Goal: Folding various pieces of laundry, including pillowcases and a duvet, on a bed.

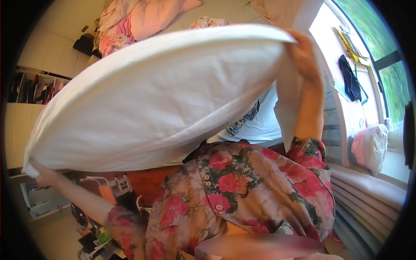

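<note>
Both of my arms are spread wide, with a large white cloth stretched between them. My left hand grips its lower left corner, low at the left side of the view. At the upper right, my right hand grips the opposite corner. The cloth bows upward between the hands and hides much of what lies behind it. Beneath its right part, a pale blue-white sheet shows, with a floral strip of fabric on it.
Beyond the cloth lie pink bedding and a bed surface. A window, hanging black cloth, a plastic bag and curtains are on the right. Shelves with clothes and a folding step stool are left.
</note>
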A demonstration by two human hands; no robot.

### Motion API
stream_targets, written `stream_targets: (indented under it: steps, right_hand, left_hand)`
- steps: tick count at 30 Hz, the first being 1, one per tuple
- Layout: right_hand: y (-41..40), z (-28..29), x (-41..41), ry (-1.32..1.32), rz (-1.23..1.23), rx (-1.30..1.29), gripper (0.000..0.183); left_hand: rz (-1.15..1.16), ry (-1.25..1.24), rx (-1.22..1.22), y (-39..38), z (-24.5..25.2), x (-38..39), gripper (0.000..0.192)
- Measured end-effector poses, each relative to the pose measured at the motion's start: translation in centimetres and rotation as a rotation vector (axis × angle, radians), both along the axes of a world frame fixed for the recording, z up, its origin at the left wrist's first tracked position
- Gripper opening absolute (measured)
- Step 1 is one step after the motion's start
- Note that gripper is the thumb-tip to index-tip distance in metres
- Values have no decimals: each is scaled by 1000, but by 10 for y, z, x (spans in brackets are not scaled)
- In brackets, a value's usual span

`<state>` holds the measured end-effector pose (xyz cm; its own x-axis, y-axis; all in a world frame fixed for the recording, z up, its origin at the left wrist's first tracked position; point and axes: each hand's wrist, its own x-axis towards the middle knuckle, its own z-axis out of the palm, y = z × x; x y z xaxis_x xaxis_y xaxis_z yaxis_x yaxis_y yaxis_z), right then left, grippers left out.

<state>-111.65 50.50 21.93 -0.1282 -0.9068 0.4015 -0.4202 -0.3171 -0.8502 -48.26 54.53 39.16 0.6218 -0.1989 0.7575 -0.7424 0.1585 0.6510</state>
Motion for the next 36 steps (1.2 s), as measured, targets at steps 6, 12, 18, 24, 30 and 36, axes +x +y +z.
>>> stream_targets:
  steps: [6,12,18,24,30,36]
  right_hand:
    - [-57,-118,37,146,211,368,24]
    - [-8,-302,110,843,24,566,24]
    - [115,-401,93,671,47,915,46]
    - [121,-394,84,655,-187,869,58]
    - [135,-408,77,807,5,1036,43]
    - [192,-402,58,432,107,1172,20]
  left_hand:
    - [-8,-260,521,-105,-48,50,52]
    - [-236,-693,456,-124,-158,41,41]
    - [-286,-393,749,-74,-162,8,36]
    - [-272,-332,612,-29,-138,4,41]
    - [-73,-270,738,-9,-143,29,42]
    - [59,-257,753,6,-159,59,46]
